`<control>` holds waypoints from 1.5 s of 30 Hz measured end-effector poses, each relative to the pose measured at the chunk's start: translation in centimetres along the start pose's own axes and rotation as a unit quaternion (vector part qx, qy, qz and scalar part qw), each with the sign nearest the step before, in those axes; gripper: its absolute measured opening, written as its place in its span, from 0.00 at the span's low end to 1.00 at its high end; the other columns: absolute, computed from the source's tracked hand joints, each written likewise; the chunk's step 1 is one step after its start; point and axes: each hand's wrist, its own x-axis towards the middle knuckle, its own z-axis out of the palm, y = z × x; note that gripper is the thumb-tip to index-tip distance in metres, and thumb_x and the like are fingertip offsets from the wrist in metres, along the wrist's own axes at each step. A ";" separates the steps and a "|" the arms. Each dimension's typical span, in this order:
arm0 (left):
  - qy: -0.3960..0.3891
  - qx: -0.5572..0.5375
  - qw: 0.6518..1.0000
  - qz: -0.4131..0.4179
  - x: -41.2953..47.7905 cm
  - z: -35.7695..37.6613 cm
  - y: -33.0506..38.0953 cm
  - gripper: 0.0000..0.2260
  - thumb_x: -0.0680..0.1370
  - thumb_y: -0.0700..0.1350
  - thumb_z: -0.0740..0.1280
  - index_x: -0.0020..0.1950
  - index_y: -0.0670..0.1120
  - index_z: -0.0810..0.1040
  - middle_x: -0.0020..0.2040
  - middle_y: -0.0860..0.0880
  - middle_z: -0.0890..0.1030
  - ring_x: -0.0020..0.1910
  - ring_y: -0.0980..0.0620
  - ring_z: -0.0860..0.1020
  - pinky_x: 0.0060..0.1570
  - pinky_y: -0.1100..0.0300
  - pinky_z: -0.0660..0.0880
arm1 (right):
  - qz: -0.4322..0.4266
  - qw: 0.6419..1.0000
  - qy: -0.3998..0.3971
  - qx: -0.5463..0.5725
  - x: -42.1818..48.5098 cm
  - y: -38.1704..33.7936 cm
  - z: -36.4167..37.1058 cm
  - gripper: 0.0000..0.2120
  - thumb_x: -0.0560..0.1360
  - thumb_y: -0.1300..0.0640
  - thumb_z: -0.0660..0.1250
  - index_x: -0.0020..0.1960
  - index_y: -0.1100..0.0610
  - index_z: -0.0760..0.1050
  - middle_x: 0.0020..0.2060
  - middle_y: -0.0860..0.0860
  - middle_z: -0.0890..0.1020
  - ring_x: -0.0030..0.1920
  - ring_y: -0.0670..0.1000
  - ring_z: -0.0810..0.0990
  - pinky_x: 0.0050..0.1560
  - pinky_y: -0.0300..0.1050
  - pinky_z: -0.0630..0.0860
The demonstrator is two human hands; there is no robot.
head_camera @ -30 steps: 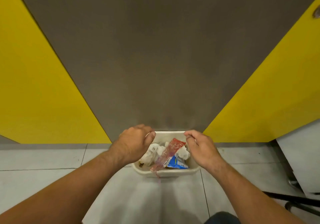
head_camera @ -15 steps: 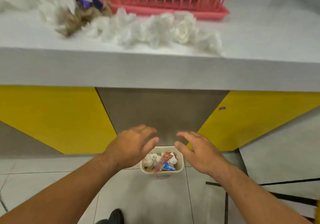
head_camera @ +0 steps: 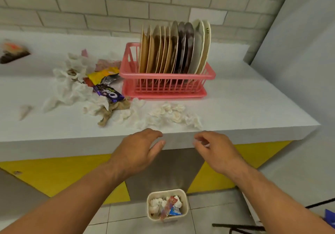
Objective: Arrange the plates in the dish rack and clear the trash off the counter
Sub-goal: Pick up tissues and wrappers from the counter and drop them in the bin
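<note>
Several plates [head_camera: 174, 49] stand upright in the pink dish rack [head_camera: 211, 74] on the white counter [head_camera: 244, 107]. Crumpled white tissues [head_camera: 168, 114] lie near the counter's front edge, in front of the rack. A heap of tissues and wrappers [head_camera: 85, 85], with a purple wrapper [head_camera: 108, 92] in it, lies left of the rack. My left hand [head_camera: 139, 150] and my right hand [head_camera: 215, 150] hover side by side at the counter's front edge, fingers relaxed, holding nothing. The beige trash bin [head_camera: 150, 213] stands on the floor below, with tissues and wrappers inside.
A dark wrapper [head_camera: 12, 52] lies at the counter's far left and a small tissue scrap [head_camera: 24, 110] nearer the front. A grey wall panel [head_camera: 299, 52] bounds the counter on the right. Black chair legs [head_camera: 241, 228] cross the floor at lower right.
Both hands have risen from the bin on the floor to the counter's front edge. The view has tilted up from the bin to the counter, rack and trash.
</note>
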 end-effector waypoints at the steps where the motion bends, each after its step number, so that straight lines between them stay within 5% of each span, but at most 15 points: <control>1: 0.002 -0.001 1.000 0.009 0.3 -0.3 0.0 0.17 0.80 0.58 0.58 0.64 0.53 0.75 0.60 0.55 0.78 0.54 0.54 0.77 0.52 0.60 0.72 | 0.007 1.000 0.013 -0.011 0.1 -0.2 -0.1 0.11 0.77 0.48 0.64 0.56 0.50 0.79 0.50 0.46 0.82 0.48 0.46 0.78 0.51 0.43 0.75; 6: -0.012 0.000 0.999 0.039 1.6 -0.5 0.6 0.16 0.80 0.57 0.58 0.63 0.52 0.76 0.59 0.56 0.78 0.55 0.54 0.77 0.54 0.57 0.74 | 0.046 0.997 0.059 -0.037 0.8 -0.4 -0.3 0.11 0.77 0.50 0.64 0.56 0.52 0.76 0.58 0.45 0.72 0.50 0.47 0.75 0.51 0.40 0.72; 13: -0.011 0.026 0.999 0.038 3.9 0.8 2.2 0.14 0.80 0.56 0.57 0.60 0.53 0.77 0.57 0.56 0.79 0.53 0.56 0.77 0.52 0.58 0.75 | 0.066 0.991 0.037 -0.113 5.3 -1.2 -0.1 0.29 0.74 0.34 0.59 0.69 0.49 0.63 0.65 0.50 0.68 0.61 0.54 0.71 0.53 0.50 0.74; 16: 0.004 0.036 0.999 0.016 4.9 1.5 2.8 0.14 0.80 0.54 0.58 0.60 0.52 0.78 0.57 0.55 0.79 0.52 0.55 0.78 0.51 0.60 0.74 | 0.029 0.991 -0.022 -0.126 7.4 0.0 0.7 0.27 0.77 0.38 0.59 0.72 0.47 0.59 0.66 0.51 0.67 0.61 0.55 0.70 0.53 0.50 0.73; 21: 0.026 0.062 0.998 -0.011 6.1 2.6 4.0 0.11 0.80 0.48 0.61 0.56 0.49 0.80 0.53 0.53 0.80 0.48 0.52 0.79 0.47 0.58 0.75 | -0.067 0.974 -0.054 -0.210 9.7 3.5 1.0 0.16 0.80 0.55 0.55 0.67 0.50 0.69 0.58 0.52 0.73 0.54 0.54 0.72 0.50 0.46 0.71; 24: 0.045 0.103 0.994 0.005 6.9 3.7 5.4 0.06 0.77 0.45 0.65 0.50 0.46 0.81 0.49 0.51 0.80 0.41 0.49 0.80 0.35 0.55 0.77 | -0.062 0.980 -0.075 -0.172 10.6 5.4 0.1 0.23 0.76 0.63 0.57 0.69 0.51 0.67 0.59 0.53 0.72 0.54 0.55 0.73 0.49 0.44 0.71; 27: 0.049 0.159 0.986 -0.027 8.5 5.0 6.8 0.10 0.78 0.49 0.65 0.56 0.47 0.79 0.55 0.50 0.79 0.38 0.48 0.80 0.30 0.56 0.75 | -0.045 0.992 -0.069 -0.097 11.4 6.4 -1.4 0.24 0.77 0.64 0.55 0.70 0.49 0.66 0.61 0.52 0.70 0.55 0.57 0.76 0.52 0.46 0.73; 30: 0.023 0.202 0.972 -0.113 11.1 6.5 7.7 0.19 0.80 0.57 0.57 0.66 0.49 0.69 0.64 0.50 0.71 0.45 0.47 0.80 0.36 0.55 0.75 | -0.054 0.995 -0.071 -0.052 11.5 7.2 -2.6 0.17 0.79 0.62 0.55 0.64 0.51 0.71 0.60 0.50 0.71 0.55 0.55 0.76 0.54 0.43 0.72; 34: 0.003 0.220 0.951 -0.217 13.3 8.1 8.0 0.19 0.80 0.55 0.57 0.67 0.46 0.65 0.61 0.47 0.71 0.50 0.46 0.78 0.41 0.55 0.74 | -0.070 0.995 -0.073 -0.019 11.0 8.3 -3.6 0.08 0.78 0.61 0.55 0.50 0.52 0.71 0.50 0.49 0.76 0.48 0.49 0.73 0.46 0.39 0.67; 38: -0.055 0.272 0.952 -0.130 13.6 8.7 7.7 0.12 0.81 0.45 0.58 0.64 0.44 0.67 0.57 0.45 0.73 0.51 0.46 0.75 0.42 0.54 0.75 | -0.064 0.994 -0.091 0.013 10.6 9.0 -4.0 0.08 0.78 0.56 0.55 0.40 0.47 0.64 0.42 0.47 0.74 0.41 0.45 0.72 0.38 0.40 0.67; 42: -0.085 0.248 0.964 -0.051 13.1 8.2 7.9 0.17 0.83 0.54 0.48 0.60 0.46 0.70 0.54 0.46 0.75 0.49 0.46 0.75 0.39 0.56 0.67 | -0.027 0.997 -0.070 -0.010 11.3 8.3 -3.6 0.18 0.79 0.39 0.55 0.36 0.47 0.64 0.33 0.44 0.73 0.35 0.45 0.72 0.33 0.40 0.65; 45: -0.082 0.194 0.976 -0.061 12.4 7.1 7.6 0.19 0.82 0.57 0.48 0.57 0.47 0.72 0.52 0.49 0.74 0.46 0.46 0.77 0.41 0.56 0.70 | -0.024 0.997 -0.066 -0.010 12.2 6.8 -3.1 0.18 0.81 0.40 0.51 0.38 0.49 0.67 0.33 0.44 0.74 0.34 0.45 0.73 0.35 0.39 0.67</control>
